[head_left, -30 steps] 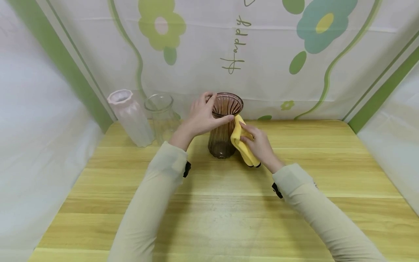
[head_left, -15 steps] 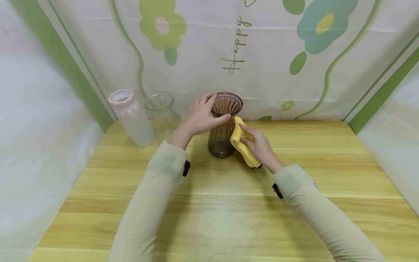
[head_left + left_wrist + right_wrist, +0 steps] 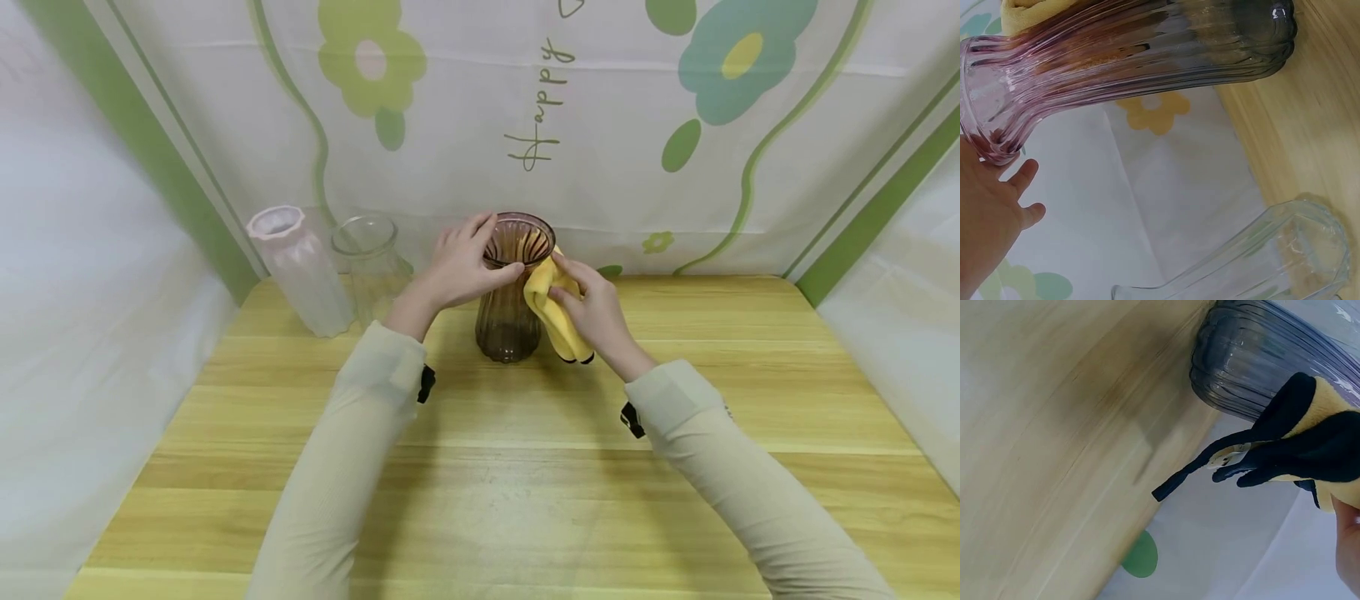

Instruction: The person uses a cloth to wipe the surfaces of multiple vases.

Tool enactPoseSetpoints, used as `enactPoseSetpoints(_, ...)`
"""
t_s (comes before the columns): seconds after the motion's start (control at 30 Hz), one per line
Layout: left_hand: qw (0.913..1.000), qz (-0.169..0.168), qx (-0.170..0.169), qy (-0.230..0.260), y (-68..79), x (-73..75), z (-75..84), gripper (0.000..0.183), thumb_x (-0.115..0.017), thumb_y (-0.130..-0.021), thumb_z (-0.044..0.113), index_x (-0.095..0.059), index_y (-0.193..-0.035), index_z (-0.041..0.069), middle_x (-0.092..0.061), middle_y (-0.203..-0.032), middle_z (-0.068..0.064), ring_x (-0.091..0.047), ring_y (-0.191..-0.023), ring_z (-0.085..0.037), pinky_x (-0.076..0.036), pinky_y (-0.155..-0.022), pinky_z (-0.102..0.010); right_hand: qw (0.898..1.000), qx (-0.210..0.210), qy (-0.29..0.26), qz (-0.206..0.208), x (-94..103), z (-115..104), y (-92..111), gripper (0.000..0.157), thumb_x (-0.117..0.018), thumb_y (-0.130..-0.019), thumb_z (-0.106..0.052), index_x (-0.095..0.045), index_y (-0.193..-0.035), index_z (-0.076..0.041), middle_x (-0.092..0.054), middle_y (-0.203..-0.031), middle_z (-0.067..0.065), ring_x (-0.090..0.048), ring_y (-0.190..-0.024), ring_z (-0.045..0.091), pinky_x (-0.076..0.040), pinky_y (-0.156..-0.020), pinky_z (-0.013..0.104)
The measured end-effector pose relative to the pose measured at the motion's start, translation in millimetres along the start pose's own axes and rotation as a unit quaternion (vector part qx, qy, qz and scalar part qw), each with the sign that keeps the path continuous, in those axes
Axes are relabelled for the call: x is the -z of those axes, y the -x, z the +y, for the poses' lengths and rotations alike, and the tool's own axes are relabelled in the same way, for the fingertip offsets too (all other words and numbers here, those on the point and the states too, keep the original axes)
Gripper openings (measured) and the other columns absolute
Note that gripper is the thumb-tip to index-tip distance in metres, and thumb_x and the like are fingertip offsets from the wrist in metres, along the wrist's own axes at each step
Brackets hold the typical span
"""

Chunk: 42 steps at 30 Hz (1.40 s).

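Note:
A ribbed purple-brown glass vase (image 3: pixel 508 325) stands upright on the table, darker toward its base. My left hand (image 3: pixel 467 268) holds it by the flared rim, thumb on the near side and fingers at the left; in the left wrist view some fingers reach past the rim. On the vase's right side, my right hand (image 3: pixel 598 310) pinches a folded yellow cloth (image 3: pixel 553 310) with thumb and fingers. The cloth lies against the glass just under the rim. Its black edging (image 3: pixel 1310 450) hangs down in the right wrist view, where most of that hand is out of frame.
Left of the purple-brown vase stand a clear glass vase (image 3: pixel 369 271) and a pinkish-white faceted vase (image 3: pixel 306 279), close together. A printed fabric wall (image 3: pixel 465 150) rises right behind the wooden table (image 3: pixel 510 500), with more fabric at both sides.
My right hand has moved up a little with the cloth, from the side of the vase to near its rim. My left hand stays on the rim, and the vase stands where it was.

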State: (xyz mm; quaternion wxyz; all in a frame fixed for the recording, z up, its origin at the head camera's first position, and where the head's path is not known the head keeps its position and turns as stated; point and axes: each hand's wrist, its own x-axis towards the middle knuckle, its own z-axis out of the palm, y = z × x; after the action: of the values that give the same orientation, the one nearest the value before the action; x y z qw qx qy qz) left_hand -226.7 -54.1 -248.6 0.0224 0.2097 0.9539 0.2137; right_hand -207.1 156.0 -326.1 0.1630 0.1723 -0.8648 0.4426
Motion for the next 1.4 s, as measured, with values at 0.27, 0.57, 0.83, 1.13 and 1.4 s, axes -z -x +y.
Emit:
enactPoseSetpoints(0.27,1.0,-0.004,-0.003,0.008,-0.5,-0.8,-1.1,0.089,-0.049,-0.089,0.058,-0.012,-0.154,0.011,-0.012,-0.162,-0.008,-0.01,-0.15,-0.031,-0.003,-0.123,-0.05,1.0,-0.012,0.007,-0.024,-0.8,2.6,3.6,0.05,-0.064,-0.089,-0.006,-0.05,-0.137,-0.003,-0.052,-0.138,0.021,-0.05,-0.128,0.038,-0.043,-0.106,0.05)
enactPoseSetpoints(0.57,0.9998,0.008,0.004,0.017,1.0,-3.1,0.3,0.095,-0.05,-0.086,0.064,-0.011,-0.154,0.01,-0.01,-0.162,-0.006,-0.01,-0.149,-0.033,-0.003,-0.122,-0.052,0.996,-0.004,0.05,-0.07,-8.5,24.4,17.6,0.052,-0.065,-0.087,-0.003,-0.05,-0.137,-0.004,-0.056,-0.132,0.026,-0.054,-0.121,0.041,-0.044,-0.104,0.052)
enactPoseSetpoints(0.83,0.9993,0.025,0.014,0.025,1.4,-4.6,3.7,0.096,-0.051,-0.085,0.065,-0.013,-0.154,0.01,-0.013,-0.16,-0.01,-0.014,-0.147,-0.032,-0.012,-0.122,-0.049,0.991,-0.03,0.069,-0.112,-13.4,39.8,30.6,0.052,-0.063,-0.09,-0.007,-0.048,-0.14,-0.006,-0.053,-0.133,0.028,-0.048,-0.125,0.044,-0.038,-0.108,0.055)
enactPoseSetpoints(1.13,0.9992,0.037,0.01,0.013,4.1,-3.5,2.2,0.091,-0.052,-0.087,0.062,-0.018,-0.153,0.009,-0.021,-0.156,-0.009,-0.021,-0.143,-0.031,-0.02,-0.119,-0.048,0.996,-0.011,0.054,-0.071,-8.5,27.5,22.9,0.051,-0.064,-0.089,-0.008,-0.05,-0.138,-0.007,-0.055,-0.133,0.024,-0.052,-0.124,0.04,-0.043,-0.105,0.052)
enactPoseSetpoints(1.4,0.9999,0.012,0.005,0.002,2.5,-0.2,0.7,0.089,-0.049,-0.088,0.061,-0.015,-0.154,0.011,-0.017,-0.16,-0.007,-0.016,-0.147,-0.033,-0.01,-0.122,-0.048,1.0,0.006,0.007,-0.01,0.8,6.3,7.8,0.052,-0.065,-0.088,-0.007,-0.051,-0.137,-0.005,-0.054,-0.135,0.022,-0.052,-0.125,0.037,-0.046,-0.101,0.052)
